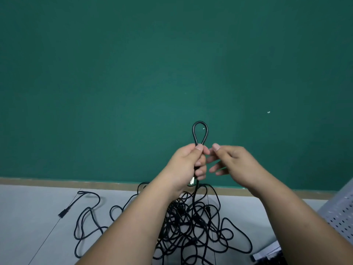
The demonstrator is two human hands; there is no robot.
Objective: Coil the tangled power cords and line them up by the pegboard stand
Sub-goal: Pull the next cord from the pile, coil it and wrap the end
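Observation:
My left hand grips a black power cord, raised in front of the green wall. A narrow loop of that cord sticks up above my thumb, and a plug end shows just below the fist. From there the cord drops into a tangled pile of black cords on the grey floor. My right hand hovers just right of the left hand, fingers loosely spread and holding nothing. Another cord end with a black connector lies stretched out at the left.
A grey perforated pegboard stand stands at the right edge. A green wall with a tan baseboard rises close ahead. A dark object with a white strip lies at the bottom right.

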